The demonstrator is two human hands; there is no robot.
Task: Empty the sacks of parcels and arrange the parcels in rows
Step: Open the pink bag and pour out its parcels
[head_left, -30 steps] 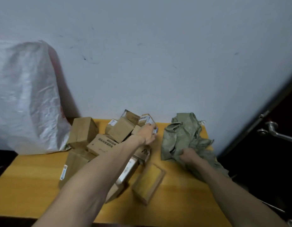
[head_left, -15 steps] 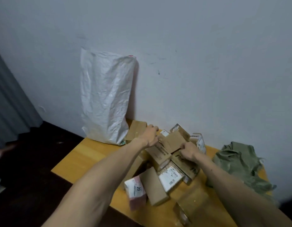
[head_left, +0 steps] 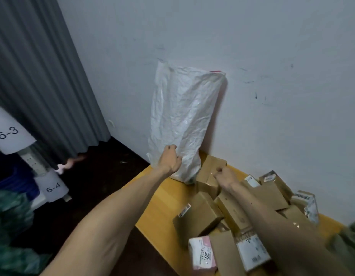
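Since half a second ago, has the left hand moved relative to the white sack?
Yes. The left hand left the parcels and went leftward onto the white sack, gripping its lower part.

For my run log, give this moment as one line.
left hand: grips white sack | right hand: curled by brown box, hold unclear | parcels: loose heap

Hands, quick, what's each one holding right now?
Left hand: grips the white sack.
Right hand: curled above a brown box; grip cannot be told.
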